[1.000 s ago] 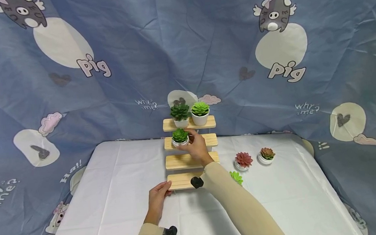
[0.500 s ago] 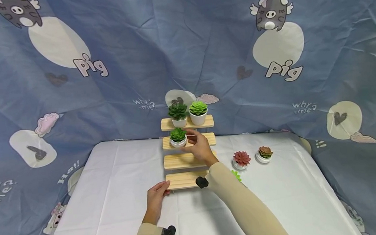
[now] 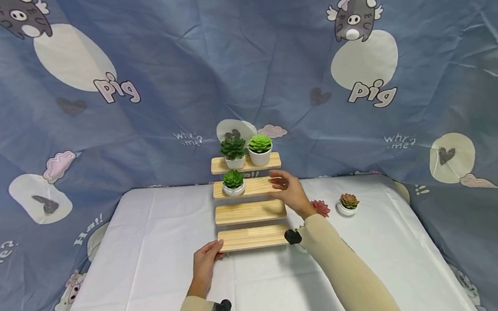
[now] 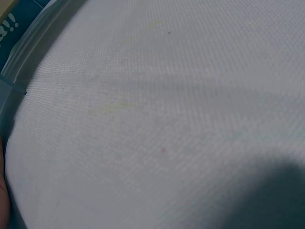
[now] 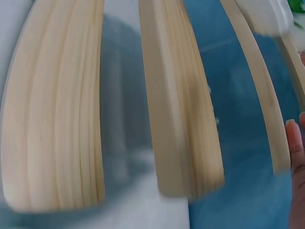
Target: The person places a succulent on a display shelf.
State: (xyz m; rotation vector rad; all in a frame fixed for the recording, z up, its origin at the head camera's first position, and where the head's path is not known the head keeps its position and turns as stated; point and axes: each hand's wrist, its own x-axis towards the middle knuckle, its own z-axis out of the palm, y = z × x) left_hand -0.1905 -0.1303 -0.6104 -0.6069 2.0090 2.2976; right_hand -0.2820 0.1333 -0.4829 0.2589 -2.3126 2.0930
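A four-tier wooden plant stand [image 3: 249, 212] stands on the table. My left hand [image 3: 205, 263] grips the left end of its lowest shelf, thumb on top; only a sliver of that hand shows in the left wrist view. My right hand [image 3: 292, 191] is at the right end of the second shelf from the top, fingers loosely bent and holding nothing. On that shelf's left side sits a green succulent [image 3: 233, 180] in a round white pot. Above it, the top shelf bears a dark green succulent [image 3: 232, 149] and a bright green succulent [image 3: 260, 144] in white pots.
Right of the stand, a red succulent [image 3: 320, 207] is partly hidden by the right arm, and a brownish-orange succulent [image 3: 349, 201] stands beyond it. A white tablecloth [image 3: 151, 263] covers the table. Blue patterned fabric [image 3: 233, 78] hangs behind.
My right hand has let go of the green succulent on the second shelf and moved right, away from it. My left hand keeps its grip on the lowest shelf.
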